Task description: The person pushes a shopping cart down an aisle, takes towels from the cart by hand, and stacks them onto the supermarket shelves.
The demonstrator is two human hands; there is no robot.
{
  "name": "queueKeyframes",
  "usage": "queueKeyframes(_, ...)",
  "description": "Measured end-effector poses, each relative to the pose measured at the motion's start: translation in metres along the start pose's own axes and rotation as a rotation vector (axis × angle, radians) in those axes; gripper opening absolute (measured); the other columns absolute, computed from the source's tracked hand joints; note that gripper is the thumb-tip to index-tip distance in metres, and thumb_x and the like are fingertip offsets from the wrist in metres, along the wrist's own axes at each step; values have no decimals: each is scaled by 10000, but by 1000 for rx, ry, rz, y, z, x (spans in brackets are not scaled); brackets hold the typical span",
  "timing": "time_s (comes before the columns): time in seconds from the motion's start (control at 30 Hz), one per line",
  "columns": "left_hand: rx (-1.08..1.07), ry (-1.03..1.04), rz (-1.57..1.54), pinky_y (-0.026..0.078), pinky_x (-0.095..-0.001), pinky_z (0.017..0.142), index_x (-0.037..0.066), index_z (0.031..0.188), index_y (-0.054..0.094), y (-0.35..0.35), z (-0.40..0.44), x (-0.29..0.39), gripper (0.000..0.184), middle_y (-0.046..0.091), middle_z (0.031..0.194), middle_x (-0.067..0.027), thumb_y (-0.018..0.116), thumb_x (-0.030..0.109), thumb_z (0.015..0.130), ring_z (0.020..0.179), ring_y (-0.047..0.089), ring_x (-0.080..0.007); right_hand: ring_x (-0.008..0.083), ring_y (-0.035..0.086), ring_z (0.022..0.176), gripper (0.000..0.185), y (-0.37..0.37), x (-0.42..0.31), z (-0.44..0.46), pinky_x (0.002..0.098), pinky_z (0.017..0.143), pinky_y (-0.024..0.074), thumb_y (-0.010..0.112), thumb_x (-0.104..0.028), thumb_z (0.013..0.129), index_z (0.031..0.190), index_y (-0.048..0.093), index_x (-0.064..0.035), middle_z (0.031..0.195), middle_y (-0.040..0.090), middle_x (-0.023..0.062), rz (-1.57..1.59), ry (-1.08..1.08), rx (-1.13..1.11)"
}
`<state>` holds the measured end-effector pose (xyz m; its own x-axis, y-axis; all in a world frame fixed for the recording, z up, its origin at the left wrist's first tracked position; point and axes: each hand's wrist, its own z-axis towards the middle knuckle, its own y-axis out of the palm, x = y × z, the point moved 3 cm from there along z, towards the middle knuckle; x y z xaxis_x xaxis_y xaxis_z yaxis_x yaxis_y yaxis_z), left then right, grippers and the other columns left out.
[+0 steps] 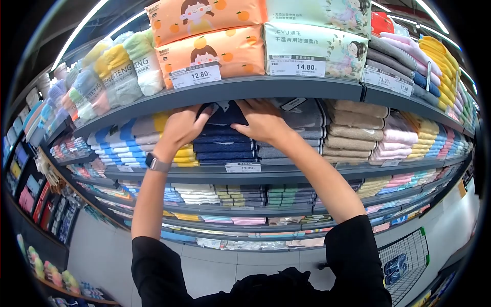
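A stack of folded navy towels (225, 146) sits on the shelf in front of me, beneath an overhanging shelf. My left hand (185, 125) is at the left side of the top towel, its thumb against the cloth and its other fingers largely hidden. At the right side, my right hand (262, 120) has its fingers over the top and its thumb at the front, closed on the same towel. A small pale tag shows between the hands. Grey towels (299, 138) lie to the right of the stack, and blue, white and yellow striped towels (128, 138) to the left.
Overhead, the shelf edge (286, 92) carries orange tissue packs (209, 56) and pale green packs (307, 41). Beige towels (353, 130) are farther right. Lower shelves hold more folded towels. A wire shopping cart (417, 256) with dark blue items stands at the lower right.
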<state>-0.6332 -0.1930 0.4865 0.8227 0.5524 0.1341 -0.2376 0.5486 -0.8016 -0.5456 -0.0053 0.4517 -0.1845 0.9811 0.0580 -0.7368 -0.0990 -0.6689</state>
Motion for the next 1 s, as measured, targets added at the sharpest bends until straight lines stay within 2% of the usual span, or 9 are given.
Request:
queueKeyframes(0.4, 44, 291, 407, 440, -446, 926, 13, 1115, 600, 45, 52, -36, 336, 624, 1128, -223, 474, 271, 939, 1046, 573, -397, 353, 539, 1121, 435, -55, -1, -57, 415, 992, 411, 658, -211, 832, 1172, 568, 45, 1167, 582, 209, 188, 69, -55)
queueKeyframes(0.5, 201, 356, 420, 449, -470, 900, 12, 1064, 611, 54, 47, -65, 309, 626, 1067, -251, 468, 252, 933, 998, 579, -417, 354, 562, 1082, 367, -72, -13, -107, 462, 999, 418, 667, -138, 798, 1124, 594, 14, 1099, 607, 196, 304, -101, 220)
queueKeyframes(0.6, 371, 253, 518, 449, -484, 872, 23, 1190, 525, 59, 20, -80, 318, 602, 1073, -251, 432, 228, 965, 978, 549, -459, 330, 568, 1106, 355, -93, -21, -173, 475, 1041, 403, 662, -124, 801, 1129, 610, 0, 1132, 613, 180, 427, -52, 128)
queueKeyframes(0.67, 125, -53, 531, 452, -465, 870, 15, 1093, 595, 62, 3, -89, 266, 580, 1082, -262, 410, 161, 971, 1010, 533, -428, 315, 578, 1101, 342, -106, -20, -224, 472, 1040, 413, 661, -108, 805, 1128, 619, -7, 1127, 621, 159, 506, 14, 140)
queueKeyframes(0.7, -67, -210, 553, 422, -436, 942, -8, 1105, 610, 58, -19, -95, 291, 575, 1173, -251, 394, 135, 972, 1110, 520, -393, 335, 582, 1082, 299, -116, -17, -248, 465, 1022, 423, 654, -138, 834, 1095, 628, 7, 1079, 633, 170, 567, 61, 150)
queueKeyframes(0.73, 428, 138, 185, 370, -405, 1014, -19, 1211, 575, 58, -60, -92, 337, 556, 1279, -211, 379, 134, 984, 1196, 495, -360, 324, 591, 1073, 285, -122, -10, -276, 449, 1000, 443, 650, -115, 836, 1097, 634, -1, 1100, 634, 173, 612, 136, 125)
queueKeyframes(0.77, 446, -119, -242, 298, -385, 1083, -39, 1284, 529, 41, -90, -1, 384, 503, 1373, -190, 341, 157, 1012, 1279, 446, -317, 315, 593, 1084, 293, -129, -2, -306, 440, 999, 445, 641, -98, 837, 1114, 635, -4, 1121, 639, 161, 605, 264, 124)
queueKeyframes(0.87, 401, -96, -239, 271, -389, 1102, -76, 1295, 503, 89, -211, 42, 411, 509, 1351, -179, 315, 174, 1029, 1281, 433, -300, 298, 636, 981, 245, -153, 33, -409, 408, 881, 492, 615, -87, 850, 1086, 655, -37, 1049, 673, 131, 495, 681, 233)
queueKeyframes(1.0, -83, -685, -807, 461, -333, 847, 26, 877, 652, 285, -363, 112, 232, 637, 910, -65, 458, 144, 926, 911, 591, -199, 300, 632, 880, 174, -191, 59, -595, 362, 790, 492, 558, -60, 867, 1011, 647, -18, 975, 653, 165, 45, 1383, 370)
